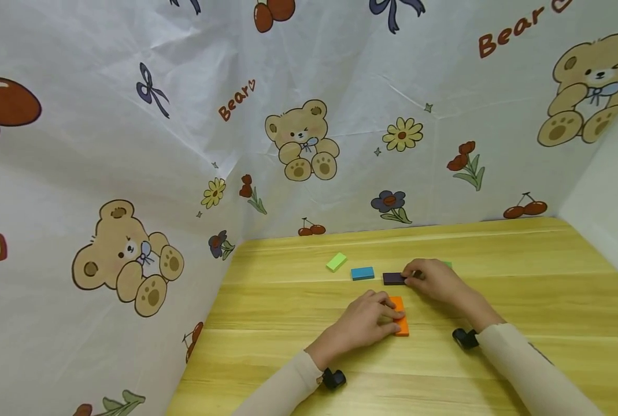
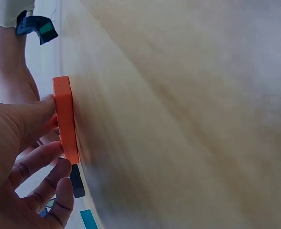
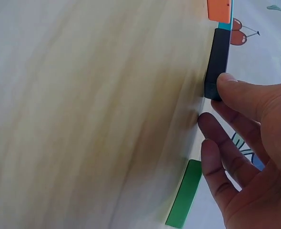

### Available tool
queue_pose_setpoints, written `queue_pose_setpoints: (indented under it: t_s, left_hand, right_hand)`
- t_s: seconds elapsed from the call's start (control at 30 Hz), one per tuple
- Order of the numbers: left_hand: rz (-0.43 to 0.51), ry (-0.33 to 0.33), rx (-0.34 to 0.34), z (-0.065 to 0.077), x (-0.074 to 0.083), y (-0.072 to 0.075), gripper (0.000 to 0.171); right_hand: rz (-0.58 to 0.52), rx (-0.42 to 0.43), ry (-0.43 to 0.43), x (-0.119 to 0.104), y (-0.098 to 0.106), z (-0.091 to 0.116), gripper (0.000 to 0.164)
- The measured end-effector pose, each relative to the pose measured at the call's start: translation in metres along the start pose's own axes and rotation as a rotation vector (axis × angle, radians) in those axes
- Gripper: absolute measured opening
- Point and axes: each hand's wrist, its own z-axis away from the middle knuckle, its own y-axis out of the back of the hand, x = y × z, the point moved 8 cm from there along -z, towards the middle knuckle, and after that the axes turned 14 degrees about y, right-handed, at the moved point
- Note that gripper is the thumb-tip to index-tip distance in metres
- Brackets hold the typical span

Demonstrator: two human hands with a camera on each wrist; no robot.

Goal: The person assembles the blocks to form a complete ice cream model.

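Observation:
My left hand (image 1: 366,319) is at an orange block (image 1: 402,326) lying on the wooden table. Its thumb and index finger pinch the block across its width, while the other fingers spread loosely toward the block's far end. Further back, my right hand (image 1: 436,282) pinches the right end of a black block (image 1: 392,279) between thumb and index finger. Its remaining fingers are loosely bent, as the right wrist view shows. A blue block (image 1: 362,273) lies just left of the black one. Part of a green block (image 3: 185,193) appears near my right fingertips.
A lime green block (image 1: 336,262) lies at the back left of the table (image 1: 267,323). White cloth (image 1: 194,115) printed with bears and flowers hangs behind and along the left side. Each wrist carries a small black camera (image 1: 333,379).

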Motion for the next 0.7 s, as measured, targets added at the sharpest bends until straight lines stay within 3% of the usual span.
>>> queue_pose_setpoints:
  t_s: [0.43,0.6,0.7]
  left_hand:
    - [0.041,0.008,-0.022,-0.001,-0.001,0.003,0.035]
    - [0.089,0.0,-0.088,-0.011,-0.005,0.008,0.04]
    - [0.1,0.031,-0.07,-0.022,-0.012,0.015,0.04]
  right_hand:
    - [-0.001,-0.012,0.0,-0.004,-0.005,-0.005,0.014]
    - [0.006,-0.004,-0.001,-0.003,-0.006,-0.005,0.013]
    - [0.005,-0.006,-0.007,-0.003,-0.008,-0.004,0.012]
